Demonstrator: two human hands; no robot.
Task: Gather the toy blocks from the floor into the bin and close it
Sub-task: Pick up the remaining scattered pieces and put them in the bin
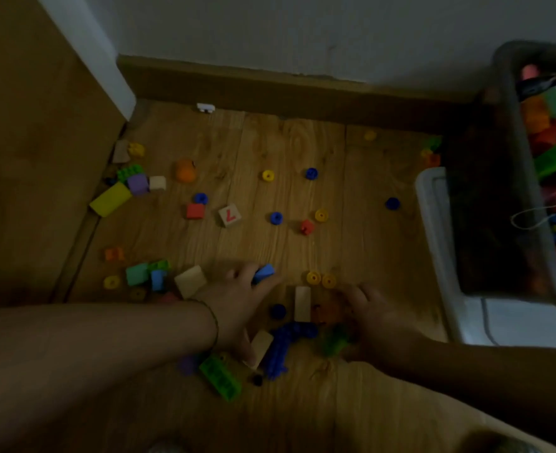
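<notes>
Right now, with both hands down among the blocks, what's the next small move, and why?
Probably draw the left hand and right hand together to scoop what lies between them: a beige block and dark blue pieces, with the open bin close on the right.

Light: dim, murky | brightest: wall (270, 34) behind the bin (528, 165) | darkest: floor (302, 420) nearer me than bin | focus: soft, bin rim smeared | edges: bowed
</notes>
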